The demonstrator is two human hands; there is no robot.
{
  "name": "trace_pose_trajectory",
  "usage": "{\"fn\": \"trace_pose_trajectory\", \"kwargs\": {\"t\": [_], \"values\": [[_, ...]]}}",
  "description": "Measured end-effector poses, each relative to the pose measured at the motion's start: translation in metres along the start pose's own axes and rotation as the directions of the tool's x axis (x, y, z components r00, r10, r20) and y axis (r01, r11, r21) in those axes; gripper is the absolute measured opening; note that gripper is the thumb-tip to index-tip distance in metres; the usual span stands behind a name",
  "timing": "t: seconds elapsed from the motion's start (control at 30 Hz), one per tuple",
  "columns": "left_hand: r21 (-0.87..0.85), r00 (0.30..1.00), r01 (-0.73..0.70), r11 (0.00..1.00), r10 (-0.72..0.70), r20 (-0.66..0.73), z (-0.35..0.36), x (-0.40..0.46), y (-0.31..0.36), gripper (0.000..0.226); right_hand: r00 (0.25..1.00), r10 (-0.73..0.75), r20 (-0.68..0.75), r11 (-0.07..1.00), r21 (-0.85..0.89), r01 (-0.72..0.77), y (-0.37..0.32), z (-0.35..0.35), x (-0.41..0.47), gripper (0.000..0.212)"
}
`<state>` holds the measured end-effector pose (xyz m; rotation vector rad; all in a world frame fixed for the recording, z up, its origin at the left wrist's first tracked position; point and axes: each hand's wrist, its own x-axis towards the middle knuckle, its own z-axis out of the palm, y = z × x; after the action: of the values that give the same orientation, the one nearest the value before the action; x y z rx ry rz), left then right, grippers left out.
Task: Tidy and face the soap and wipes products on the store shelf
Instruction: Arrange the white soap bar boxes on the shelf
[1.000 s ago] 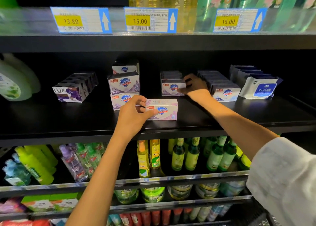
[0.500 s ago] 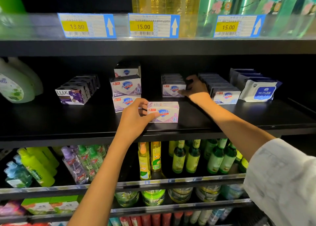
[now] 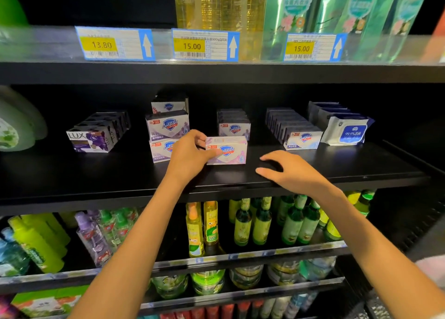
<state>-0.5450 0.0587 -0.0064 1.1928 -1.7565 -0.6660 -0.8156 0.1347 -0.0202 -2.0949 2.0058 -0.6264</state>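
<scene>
My left hand (image 3: 190, 153) grips the left end of a pale pink Safeguard soap box (image 3: 228, 151) standing near the front of the black shelf (image 3: 337, 166). To its right, my right hand (image 3: 289, 171) hovers over the shelf's front edge with fingers loosely spread and nothing in it. Behind stand a stack of purple Safeguard boxes (image 3: 168, 128), a row of purple Safeguard boxes (image 3: 234, 125), a row of white-blue Safeguard boxes (image 3: 302, 139) and wipes packs (image 3: 346, 130). LUX soap boxes (image 3: 94, 138) lie at the left.
A green-white bottle (image 3: 14, 125) lies at the shelf's far left. The upper shelf bears price tags (image 3: 204, 45), detergent bottles and green packs. Several green, yellow and purple bottles (image 3: 243, 224) fill the shelf below.
My right hand has left the back row of purple Safeguard boxes and drawn back to the shelf's front edge. My left hand keeps its grip on the pink box.
</scene>
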Motion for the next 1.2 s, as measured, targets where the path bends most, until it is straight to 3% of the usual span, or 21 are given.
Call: {"fn": "trace_pose_trajectory", "kwargs": {"t": [0.4, 0.83, 1.2], "values": [[0.033, 0.997, 0.079, 0.996, -0.079, 0.017, 0.048, 0.064, -0.001, 0.043, 1.000, 0.010, -0.010, 0.999, -0.045, -0.011, 0.005, 0.009, -0.008, 0.072], [0.109, 0.997, 0.073, 0.991, -0.073, 0.000, 0.070, 0.099, -0.010, 0.046, 0.991, -0.059, -0.117, 0.995, -0.085, 0.049, 0.008, 0.013, -0.011, 0.066], [0.151, 0.995, 0.095, 0.984, -0.092, -0.023, 0.070, 0.094, -0.008, 0.059, 0.998, -0.017, -0.068, 0.997, -0.072, 0.012, 0.006, 0.010, -0.012, 0.067]]}}
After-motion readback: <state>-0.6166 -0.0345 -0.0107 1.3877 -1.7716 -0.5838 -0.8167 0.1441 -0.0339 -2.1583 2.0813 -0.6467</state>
